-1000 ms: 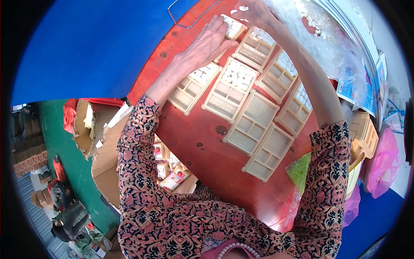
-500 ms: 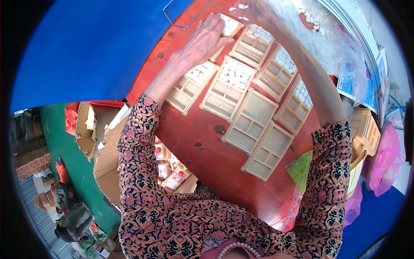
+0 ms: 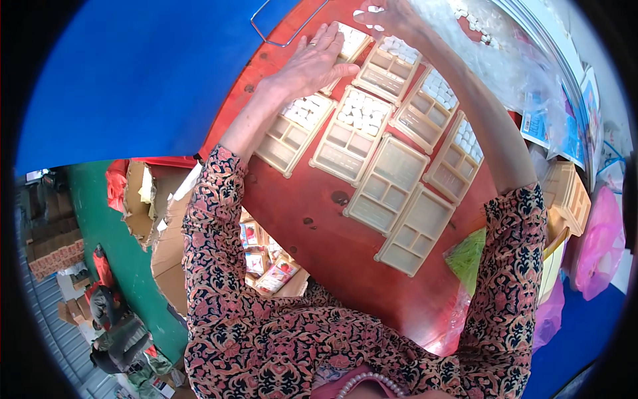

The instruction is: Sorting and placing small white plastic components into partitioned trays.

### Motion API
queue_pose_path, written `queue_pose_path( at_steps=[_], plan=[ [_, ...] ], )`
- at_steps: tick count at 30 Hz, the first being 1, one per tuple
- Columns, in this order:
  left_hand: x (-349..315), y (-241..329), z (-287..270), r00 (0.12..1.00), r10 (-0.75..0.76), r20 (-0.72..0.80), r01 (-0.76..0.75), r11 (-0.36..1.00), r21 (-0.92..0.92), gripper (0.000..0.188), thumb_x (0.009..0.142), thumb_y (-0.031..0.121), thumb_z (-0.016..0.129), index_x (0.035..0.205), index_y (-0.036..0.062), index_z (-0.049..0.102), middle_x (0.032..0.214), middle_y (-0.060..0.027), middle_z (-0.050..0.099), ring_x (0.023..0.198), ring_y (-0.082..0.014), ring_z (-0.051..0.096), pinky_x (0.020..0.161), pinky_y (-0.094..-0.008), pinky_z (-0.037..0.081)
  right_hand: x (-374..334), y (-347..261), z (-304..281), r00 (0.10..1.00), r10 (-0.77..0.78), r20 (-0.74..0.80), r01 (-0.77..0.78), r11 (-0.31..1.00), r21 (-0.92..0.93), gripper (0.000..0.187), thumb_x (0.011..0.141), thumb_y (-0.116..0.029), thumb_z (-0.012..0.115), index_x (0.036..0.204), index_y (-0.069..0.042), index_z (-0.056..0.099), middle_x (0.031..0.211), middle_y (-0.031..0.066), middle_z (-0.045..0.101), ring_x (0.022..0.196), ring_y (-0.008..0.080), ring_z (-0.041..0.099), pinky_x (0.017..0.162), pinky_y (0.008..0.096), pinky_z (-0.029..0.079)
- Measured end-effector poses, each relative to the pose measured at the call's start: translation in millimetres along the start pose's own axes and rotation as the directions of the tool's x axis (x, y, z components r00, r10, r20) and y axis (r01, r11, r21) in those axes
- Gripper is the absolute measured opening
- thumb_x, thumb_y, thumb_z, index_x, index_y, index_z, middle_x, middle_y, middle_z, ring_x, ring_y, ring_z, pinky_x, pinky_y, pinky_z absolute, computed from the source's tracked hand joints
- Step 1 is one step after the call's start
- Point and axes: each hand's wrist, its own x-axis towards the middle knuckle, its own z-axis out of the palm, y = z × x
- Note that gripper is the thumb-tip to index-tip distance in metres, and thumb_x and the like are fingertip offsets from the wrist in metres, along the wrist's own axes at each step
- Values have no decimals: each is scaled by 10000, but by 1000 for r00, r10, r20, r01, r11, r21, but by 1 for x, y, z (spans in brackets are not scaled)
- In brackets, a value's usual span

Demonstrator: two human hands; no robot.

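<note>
My left hand [image 3: 312, 66] lies with its fingers stretched out over the left edge of a cream compartment tray [image 3: 350, 41] filled with small white pieces at its far end. Beyond that tray, at the top edge of the view, my right hand [image 3: 393, 18] is bent round several small white pieces [image 3: 374, 9]; part of it is cut off. Closer to me, another tray [image 3: 362, 114] has its large compartment packed with similar pieces. Several more trays are filled the same way. Two nearer trays, one [image 3: 387, 188] beside the other [image 3: 417, 231], hold no pieces.
The trays stand on a red table [image 3: 292, 206]. Clear plastic sheeting [image 3: 495, 73] with loose white pieces lies at the far right. Stacked cream trays [image 3: 565, 196] and a pink bag [image 3: 598, 243] are at the right. An open cardboard box [image 3: 286, 274] holds small packages below the table's edge.
My left hand has shifted very slightly left. My right hand stays almost in place with the white pieces. The whole view has turned slightly; the trays keep their arrangement.
</note>
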Motion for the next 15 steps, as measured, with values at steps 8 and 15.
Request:
queue_pose_path(
  at_steps=[8,15],
  plan=[
    [-1,-13,-6,993,25,-113,-67,920,-386,824,950,605,344,1443,-51,268,1546,-228,147,1453,-323,91,1172,-478,103,-15,-16,8,985,168,-40,-161,978,130,211,875,-224,538,763,-48,566,788,158,619,681,281,602,483,396,421],
    [-3,-9,-5,997,73,-34,-74,997,-22,805,945,589,367,1444,-34,264,1534,-239,176,1438,-352,144,1161,-500,129,-38,-22,23,972,-233,24,193,738,-646,184,797,-93,750,764,-49,575,675,61,614,552,152,603,467,279,471]
  ],
)
